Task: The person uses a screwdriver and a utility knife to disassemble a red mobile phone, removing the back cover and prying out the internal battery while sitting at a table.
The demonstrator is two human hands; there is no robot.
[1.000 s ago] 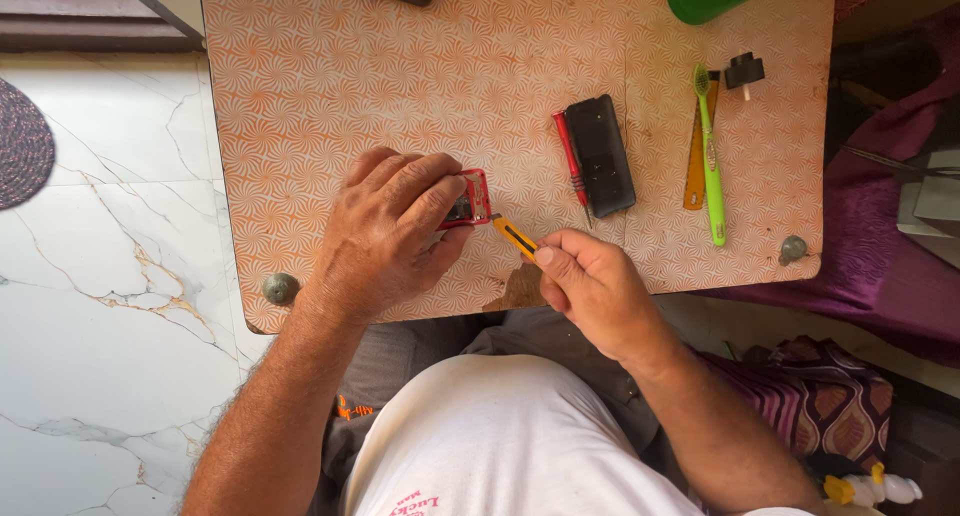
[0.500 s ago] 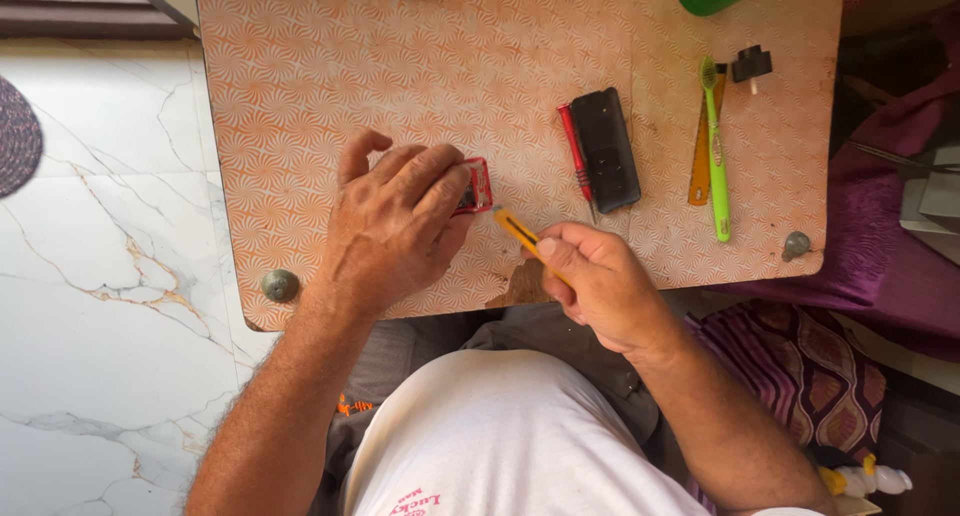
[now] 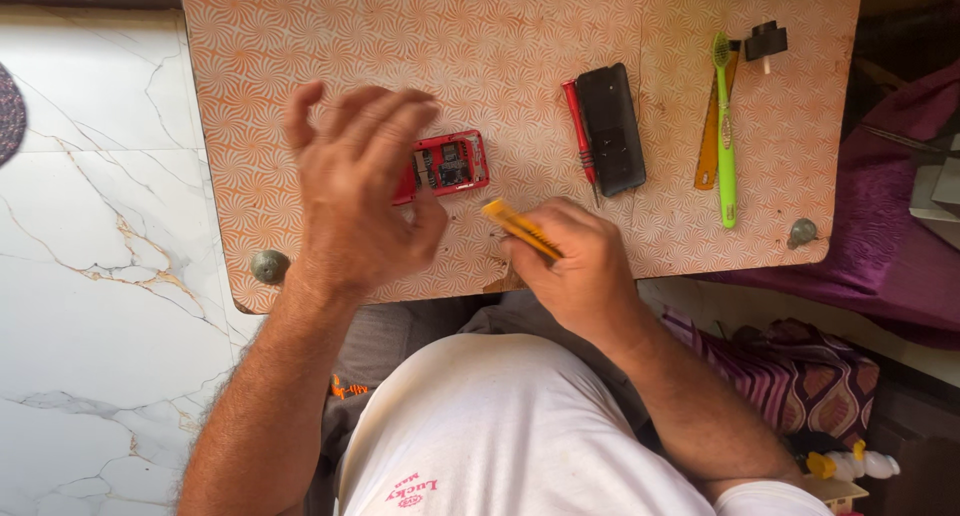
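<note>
A small red phone body (image 3: pixel 450 164), opened with its insides showing, lies on the orange patterned table (image 3: pixel 500 46). My left hand (image 3: pixel 360 191) hovers just left of it, lifted and blurred, fingers spread, its thumb side over the phone's left end. My right hand (image 3: pixel 575 266) rests at the table's near edge and holds a yellow tool (image 3: pixel 520 228) that points up and left toward the phone. My white shirt and lap fill the bottom of the view.
A black flat phone cover (image 3: pixel 611 128) lies right of the red phone with a red screwdriver (image 3: pixel 580 136) beside it. Further right are a green toothbrush (image 3: pixel 724 126), an orange ruler (image 3: pixel 708 141) and a small black plug (image 3: pixel 765 41). Marble floor (image 3: pixel 100 276) lies left.
My left hand has lifted off the red phone and opened its fingers, uncovering the phone. My right hand with the yellow tool has stayed about where it was.
</note>
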